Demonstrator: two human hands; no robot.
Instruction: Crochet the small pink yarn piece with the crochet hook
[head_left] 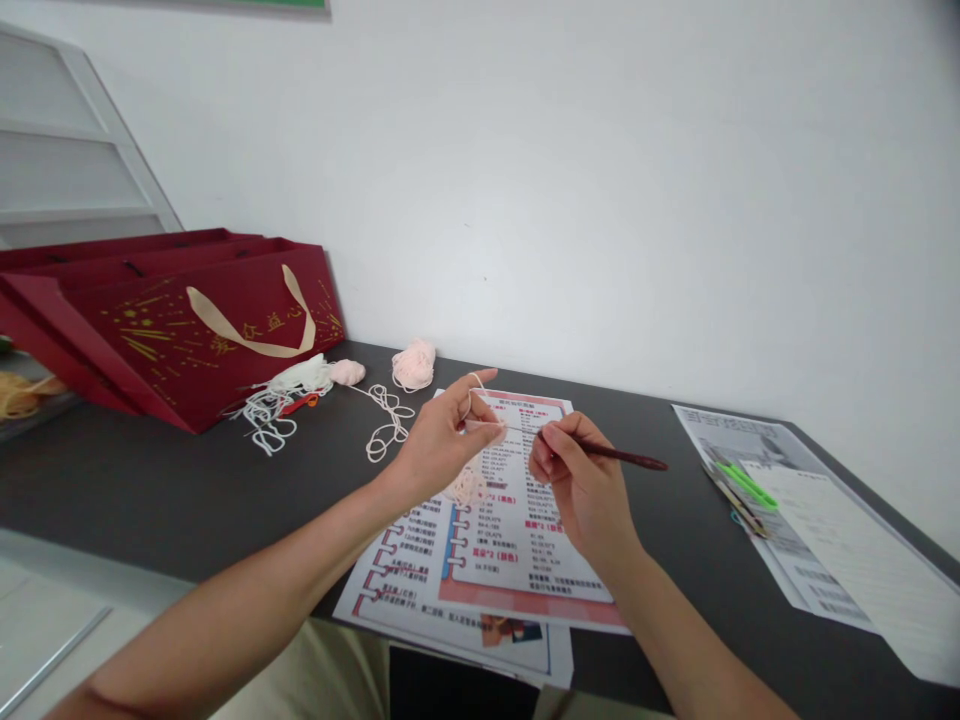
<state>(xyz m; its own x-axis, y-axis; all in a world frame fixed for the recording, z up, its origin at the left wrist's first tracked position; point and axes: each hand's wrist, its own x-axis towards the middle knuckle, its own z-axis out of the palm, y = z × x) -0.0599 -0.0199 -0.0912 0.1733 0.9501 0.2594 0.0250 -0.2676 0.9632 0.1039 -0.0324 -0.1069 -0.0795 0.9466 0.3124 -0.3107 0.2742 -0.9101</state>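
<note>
My right hand [571,465] grips a crochet hook [619,455] by its dark brown handle, with the thin metal shaft pointing left. Facing it, my left hand [450,430] pinches a small pale piece of yarn work at the hook's tip, and a strand of yarn runs over the raised index finger. Most of that small piece is hidden by the fingers. Below the left hand hangs or lies a pale pink bit of yarn [466,487]; I cannot tell which. Both hands are above printed pattern sheets [525,590] on the dark table [300,520].
A red gift bag [172,330] stands at the back left. Beside it lie white yarn [300,378], a small pink ball [347,373], a larger pink ball [413,364] and a loose strand [386,425]. At right, papers [832,540] carry a green cutter [746,485] and thin tools.
</note>
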